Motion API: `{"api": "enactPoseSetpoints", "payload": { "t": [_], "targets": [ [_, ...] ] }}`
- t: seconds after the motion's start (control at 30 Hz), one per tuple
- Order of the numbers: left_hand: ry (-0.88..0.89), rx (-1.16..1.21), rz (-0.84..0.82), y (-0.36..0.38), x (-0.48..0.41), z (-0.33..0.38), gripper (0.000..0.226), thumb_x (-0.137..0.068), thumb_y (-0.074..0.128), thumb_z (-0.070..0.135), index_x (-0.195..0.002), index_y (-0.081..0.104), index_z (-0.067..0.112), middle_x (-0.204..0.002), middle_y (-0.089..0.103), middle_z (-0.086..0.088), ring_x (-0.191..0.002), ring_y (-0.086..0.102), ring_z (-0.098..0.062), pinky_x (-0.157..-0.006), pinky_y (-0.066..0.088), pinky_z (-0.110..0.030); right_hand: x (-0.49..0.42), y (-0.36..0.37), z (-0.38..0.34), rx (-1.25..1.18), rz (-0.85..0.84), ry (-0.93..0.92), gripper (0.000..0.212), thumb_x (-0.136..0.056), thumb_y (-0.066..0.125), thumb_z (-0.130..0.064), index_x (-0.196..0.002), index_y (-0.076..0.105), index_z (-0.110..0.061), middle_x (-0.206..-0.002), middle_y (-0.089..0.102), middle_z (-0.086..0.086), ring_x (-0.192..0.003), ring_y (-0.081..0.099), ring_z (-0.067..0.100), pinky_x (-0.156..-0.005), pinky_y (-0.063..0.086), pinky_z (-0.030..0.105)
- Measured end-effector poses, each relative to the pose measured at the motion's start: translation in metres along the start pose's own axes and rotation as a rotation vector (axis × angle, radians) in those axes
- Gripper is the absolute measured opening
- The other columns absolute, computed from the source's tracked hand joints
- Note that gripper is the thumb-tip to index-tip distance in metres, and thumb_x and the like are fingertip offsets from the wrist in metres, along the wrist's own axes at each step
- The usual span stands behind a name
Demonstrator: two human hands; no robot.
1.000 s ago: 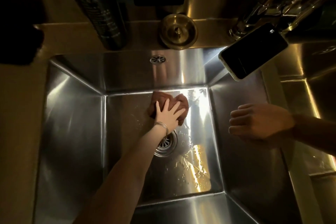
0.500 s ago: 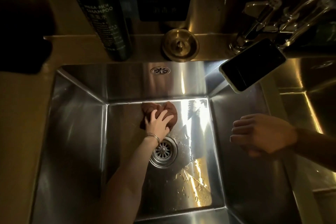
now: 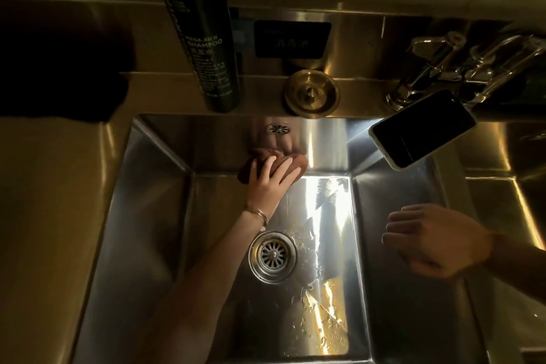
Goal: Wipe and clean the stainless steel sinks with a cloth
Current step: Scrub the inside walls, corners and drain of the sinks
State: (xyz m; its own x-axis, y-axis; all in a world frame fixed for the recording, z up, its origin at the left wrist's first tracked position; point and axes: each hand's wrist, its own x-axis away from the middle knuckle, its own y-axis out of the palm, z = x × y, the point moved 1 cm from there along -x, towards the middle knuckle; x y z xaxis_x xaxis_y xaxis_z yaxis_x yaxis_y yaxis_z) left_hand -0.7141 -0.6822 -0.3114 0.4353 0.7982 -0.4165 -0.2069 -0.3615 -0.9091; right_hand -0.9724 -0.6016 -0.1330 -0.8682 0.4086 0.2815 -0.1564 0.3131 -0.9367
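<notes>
A deep stainless steel sink [image 3: 147, 216] fills the view, with a round drain strainer [image 3: 272, 255] in its wet floor. My left hand [image 3: 270, 183] reaches down into it and presses a crumpled brown cloth [image 3: 291, 161] against the foot of the back wall, just below the overflow hole [image 3: 277, 129]. A bracelet circles that wrist. My right hand [image 3: 434, 239] hovers over the sink's right wall with its fingers loosely curled and nothing in it.
A tall dark shampoo bottle [image 3: 201, 38] and a brass drain plug [image 3: 311, 94] stand on the back ledge. A black phone [image 3: 422, 128] lies tilted over the sink's back right corner, below the chrome tap [image 3: 461, 68]. A second basin [image 3: 520, 156] lies at the right.
My left hand has slid the cloth left along the floor and then up against the back wall. The right hand has stayed beside the right wall.
</notes>
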Motion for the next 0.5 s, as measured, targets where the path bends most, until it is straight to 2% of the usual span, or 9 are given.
{"api": "enactPoseSetpoints", "payload": {
  "t": [0.1,0.13,0.2,0.27,0.33,0.43,0.5],
  "targets": [
    [-0.121,0.023,-0.269,0.023,0.019,-0.008,0.038,-0.079,0.068,0.015,-0.112,0.067,0.035,-0.118,0.065,0.005,-0.109,0.054,-0.028,-0.091,0.047,-0.054,0.001,-0.001,-0.001,-0.001,-0.018,0.014,0.024,-0.077,0.05,-0.042,-0.077,0.066,-0.025,-0.068,0.06,-0.011,-0.061,0.057,0.007,-0.058,0.046,0.017],
    [-0.223,0.068,-0.381,0.03,0.025,-0.014,0.042,-0.081,0.067,0.014,-0.118,0.063,0.035,-0.124,0.061,0.005,-0.112,0.053,-0.03,-0.095,0.044,-0.056,0.001,-0.001,-0.001,-0.003,-0.011,0.02,0.023,-0.077,0.05,-0.041,-0.077,0.066,-0.024,-0.069,0.06,-0.01,-0.062,0.057,0.008,-0.058,0.047,0.017],
    [-0.403,0.133,-0.565,0.042,0.036,-0.029,0.042,-0.093,0.049,0.018,-0.13,0.051,0.038,-0.139,0.047,0.007,-0.121,0.042,-0.03,-0.104,0.031,-0.054,0.003,0.002,-0.001,-0.011,-0.009,0.03,0.02,-0.077,0.053,-0.039,-0.076,0.064,-0.023,-0.069,0.06,-0.009,-0.063,0.057,0.01,-0.058,0.048,0.019],
    [-0.411,0.124,-0.599,0.047,0.044,-0.043,0.043,-0.096,0.04,0.022,-0.134,0.044,0.04,-0.143,0.041,0.009,-0.123,0.037,-0.029,-0.105,0.028,-0.052,0.002,0.0,-0.002,-0.022,-0.027,0.041,0.015,-0.076,0.058,-0.036,-0.077,0.063,-0.022,-0.07,0.06,-0.008,-0.063,0.057,0.012,-0.058,0.048,0.021],
    [-0.423,0.107,-0.589,0.041,0.053,-0.058,0.042,-0.095,0.043,0.022,-0.133,0.047,0.04,-0.143,0.041,0.007,-0.124,0.036,-0.029,-0.106,0.026,-0.054,0.001,-0.004,-0.003,-0.016,-0.037,0.028,0.016,-0.075,0.058,-0.037,-0.076,0.063,-0.022,-0.069,0.059,-0.007,-0.062,0.057,0.012,-0.058,0.049,0.021],
    [-0.649,0.079,-0.537,0.033,0.071,-0.086,0.045,-0.09,0.053,0.014,-0.128,0.053,0.038,-0.143,0.038,-0.005,-0.122,0.035,-0.036,-0.105,0.025,-0.056,0.0,-0.004,-0.004,-0.009,-0.051,0.027,0.02,-0.075,0.052,-0.039,-0.075,0.063,-0.022,-0.069,0.059,-0.008,-0.062,0.057,0.011,-0.058,0.048,0.02],
    [-0.755,0.13,-0.592,0.032,0.079,-0.095,0.051,-0.087,0.06,0.011,-0.13,0.051,0.037,-0.141,0.035,-0.008,-0.119,0.037,-0.038,-0.102,0.034,-0.053,0.0,-0.003,-0.005,-0.024,-0.046,0.03,0.024,-0.077,0.048,-0.04,-0.076,0.064,-0.022,-0.07,0.061,-0.008,-0.064,0.059,0.012,-0.059,0.05,0.022]
  ]
}}
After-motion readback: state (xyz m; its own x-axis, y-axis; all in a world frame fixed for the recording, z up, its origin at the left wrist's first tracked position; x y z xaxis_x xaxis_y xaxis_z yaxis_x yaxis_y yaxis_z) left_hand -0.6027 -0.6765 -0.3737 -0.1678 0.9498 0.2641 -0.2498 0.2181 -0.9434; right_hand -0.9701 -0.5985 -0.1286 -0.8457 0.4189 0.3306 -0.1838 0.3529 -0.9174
